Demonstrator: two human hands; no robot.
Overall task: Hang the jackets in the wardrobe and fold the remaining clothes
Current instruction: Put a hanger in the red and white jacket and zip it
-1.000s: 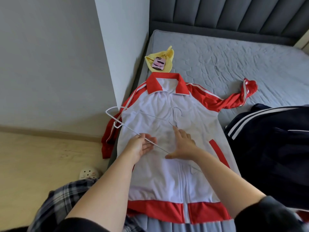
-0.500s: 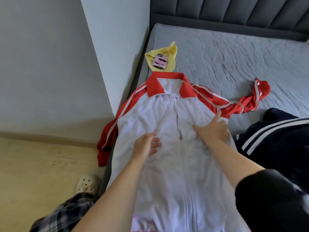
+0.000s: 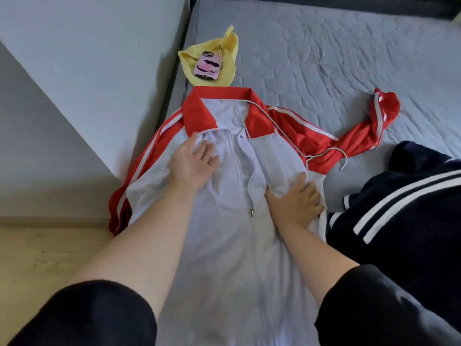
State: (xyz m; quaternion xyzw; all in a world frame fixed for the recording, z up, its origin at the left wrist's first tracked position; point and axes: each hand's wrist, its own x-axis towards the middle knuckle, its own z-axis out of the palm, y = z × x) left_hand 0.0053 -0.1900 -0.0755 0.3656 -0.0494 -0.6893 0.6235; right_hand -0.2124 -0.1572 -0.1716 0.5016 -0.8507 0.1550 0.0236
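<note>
On jkt point(image 3: 224, 250): L hand point(image 3: 192, 166), R hand point(image 3: 295, 204)

we are looking down on a grey quilted mattress point(image 3: 324, 58), with a dark headboard point(image 3: 374, 3) running along its far edge. a pale wall point(image 3: 99, 58) is jutting out beside it, a grey wall point(image 3: 37, 158) is standing further left, and soft light is falling on the wooden floor point(image 3: 37, 265).

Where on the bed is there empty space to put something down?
The grey quilted mattress is bare right of the yellow cloth, above the red sleeve. Lower down is crowded: white-and-red jacket on the left, navy striped garment on the right.
</note>
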